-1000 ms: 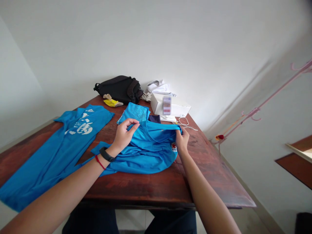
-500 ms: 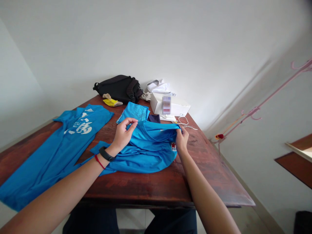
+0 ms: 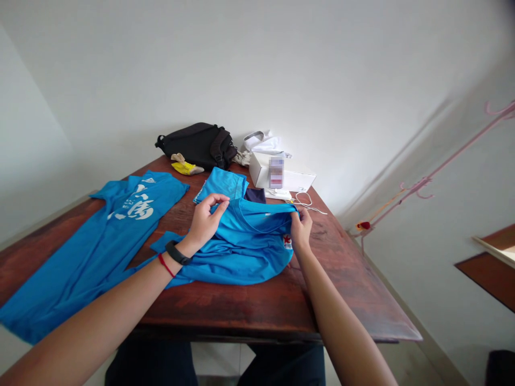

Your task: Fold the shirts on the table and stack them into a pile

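A blue T-shirt (image 3: 241,265) lies crumpled on the table in front of me, its neck opening raised toward the far side. My left hand (image 3: 207,217) pinches the shirt near the left end of the collar, thumb against fingertips. At the right end of the collar, my right hand (image 3: 301,228) is closed on the cloth, beside a small red and white badge. To the left a second blue T-shirt (image 3: 92,257) with white printing is spread out and hangs over the table's near left edge. Behind the collar sits a folded blue cloth (image 3: 222,183) next to a dark cloth (image 3: 255,196).
At the back of the wooden table (image 3: 354,289) are a black bag (image 3: 193,143), a yellow and grey item (image 3: 186,167), white cloth (image 3: 261,142) and a white box (image 3: 300,177) with a white cable (image 3: 302,201). A pink hook stand (image 3: 402,192) leans in at right.
Almost nothing differs: the whole view has shifted very slightly. Both hands keep the same hold on the shirt's collar.
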`<state>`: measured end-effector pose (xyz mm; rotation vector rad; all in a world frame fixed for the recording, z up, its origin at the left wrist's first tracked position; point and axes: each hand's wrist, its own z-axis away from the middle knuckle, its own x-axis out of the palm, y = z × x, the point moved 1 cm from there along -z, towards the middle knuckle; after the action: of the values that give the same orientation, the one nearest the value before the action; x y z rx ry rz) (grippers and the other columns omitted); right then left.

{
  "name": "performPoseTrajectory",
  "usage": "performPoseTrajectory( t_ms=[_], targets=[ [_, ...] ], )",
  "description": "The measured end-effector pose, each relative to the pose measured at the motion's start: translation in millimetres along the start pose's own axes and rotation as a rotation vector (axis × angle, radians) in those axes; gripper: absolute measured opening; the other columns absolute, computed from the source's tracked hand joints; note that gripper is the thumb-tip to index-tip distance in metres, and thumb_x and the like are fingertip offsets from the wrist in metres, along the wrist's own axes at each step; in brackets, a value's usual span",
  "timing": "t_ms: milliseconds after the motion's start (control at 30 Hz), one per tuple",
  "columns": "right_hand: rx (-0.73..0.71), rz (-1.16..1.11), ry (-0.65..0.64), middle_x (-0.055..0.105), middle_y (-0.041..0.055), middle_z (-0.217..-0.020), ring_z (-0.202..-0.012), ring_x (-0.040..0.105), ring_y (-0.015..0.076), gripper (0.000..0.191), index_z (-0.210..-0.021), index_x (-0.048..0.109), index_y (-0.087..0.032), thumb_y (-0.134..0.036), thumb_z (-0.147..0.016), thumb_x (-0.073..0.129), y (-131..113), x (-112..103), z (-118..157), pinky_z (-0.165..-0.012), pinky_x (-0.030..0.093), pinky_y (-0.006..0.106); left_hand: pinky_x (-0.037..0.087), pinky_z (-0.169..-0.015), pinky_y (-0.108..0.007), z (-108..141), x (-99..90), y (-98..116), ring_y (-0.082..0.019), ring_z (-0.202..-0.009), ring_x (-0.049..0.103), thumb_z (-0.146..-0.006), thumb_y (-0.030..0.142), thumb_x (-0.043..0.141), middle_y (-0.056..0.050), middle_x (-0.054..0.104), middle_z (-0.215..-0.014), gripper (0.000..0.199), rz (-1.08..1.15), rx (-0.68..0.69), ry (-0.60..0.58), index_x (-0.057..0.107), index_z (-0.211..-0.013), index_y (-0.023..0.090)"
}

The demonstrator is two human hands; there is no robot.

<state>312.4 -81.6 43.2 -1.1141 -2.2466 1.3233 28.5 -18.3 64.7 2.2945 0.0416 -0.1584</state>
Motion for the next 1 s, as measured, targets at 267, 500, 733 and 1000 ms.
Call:
performPoseTrajectory(
  t_ms=[267, 500, 733, 1000],
  targets=[
    [0.070, -0.042, -0.025, 0.055, -0.0028, -0.066, -0.067, 0.048, 0.0171, 0.022, -0.070, 0.058, -0.021, -0.041, -0.079, 0.060, 2.3, 0.0, -1.3, -0.063, 0.041, 0.028, 0.055, -0.091, -0.037, 0.3, 0.1, 0.8, -0.025, -0.096, 0.069, -0.095, 0.042, 0.064, -0.008, 0.075, -0.099, 0.022, 0.000, 0.005, -0.001, 0.072, -0.097, 0.021],
    [0.474, -0.344, -0.430, 0.075, 0.0033, -0.076, -0.070, 0.067, 0.0253, 0.027, -0.083, 0.074, -0.020, -0.045, -0.076, 0.073, -2.8, 5.0, 5.2, -0.064, 0.054, 0.035, 0.054, -0.089, -0.039, -2.8, -4.7, -21.7, -0.026, -0.095, 0.070, -0.093, 0.043, 0.062, -0.010, 0.076, -0.096, 0.025, -0.091, -0.076, 0.087, 0.070, -0.092, 0.020],
    [0.575, -0.479, -0.628, 0.081, 0.0075, -0.103, -0.094, 0.075, 0.0306, 0.035, -0.097, 0.079, -0.019, -0.046, -0.074, 0.082, -7.6, 3.6, 12.2, -0.087, 0.060, 0.040, 0.053, -0.091, -0.040, -4.0, -7.6, -35.5, -0.027, -0.097, 0.070, -0.091, 0.043, 0.061, -0.010, 0.075, -0.099, 0.026, -0.124, -0.150, 0.044, 0.068, -0.092, 0.018],
    [0.584, -0.496, -0.650, 0.082, 0.0065, -0.097, -0.095, 0.076, 0.0314, 0.035, -0.094, 0.080, -0.020, -0.048, -0.073, 0.084, -11.1, 4.2, 11.8, -0.088, 0.060, 0.040, 0.054, -0.092, -0.039, -4.8, -6.3, -33.7, -0.027, -0.099, 0.071, -0.091, 0.044, 0.060, -0.010, 0.075, -0.100, 0.028, -0.123, -0.149, 0.036, 0.068, -0.093, 0.018]
  ],
)
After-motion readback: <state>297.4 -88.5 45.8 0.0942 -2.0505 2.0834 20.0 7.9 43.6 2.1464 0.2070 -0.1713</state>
